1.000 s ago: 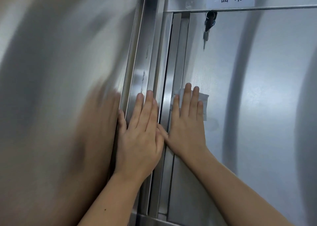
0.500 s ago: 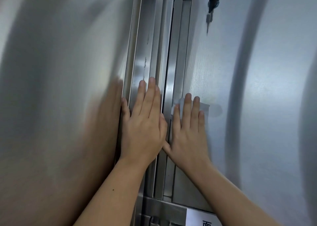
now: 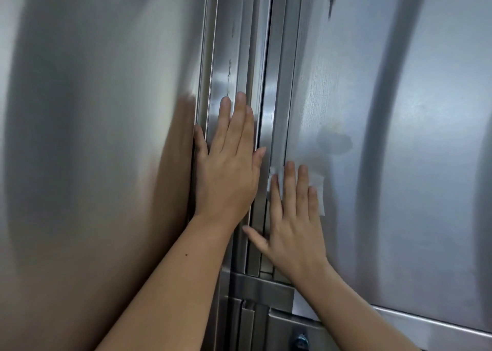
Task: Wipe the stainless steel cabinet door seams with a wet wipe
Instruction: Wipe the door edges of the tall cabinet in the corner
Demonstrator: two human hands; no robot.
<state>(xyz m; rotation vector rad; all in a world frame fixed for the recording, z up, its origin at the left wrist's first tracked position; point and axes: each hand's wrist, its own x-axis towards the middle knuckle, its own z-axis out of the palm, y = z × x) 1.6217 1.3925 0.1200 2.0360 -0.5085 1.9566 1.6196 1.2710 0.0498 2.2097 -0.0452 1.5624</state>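
Left hand (image 3: 226, 169) flat, fingers straight, on centre frame strip (image 3: 221, 71), little finger at edge of left door (image 3: 93, 137). Door seam (image 3: 267, 57) between hands. Right hand (image 3: 295, 225) flat, fingers straight, pressing wet wipe (image 3: 318, 188) under them onto right door (image 3: 412, 164); possibly damp smear (image 3: 335, 141) above its fingertips.

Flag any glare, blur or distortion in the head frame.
Head view: left hand sharp, reflected in the left panel; glare patch on the seam strip; soft dark bands across the right door; wide lens makes the verticals lean.
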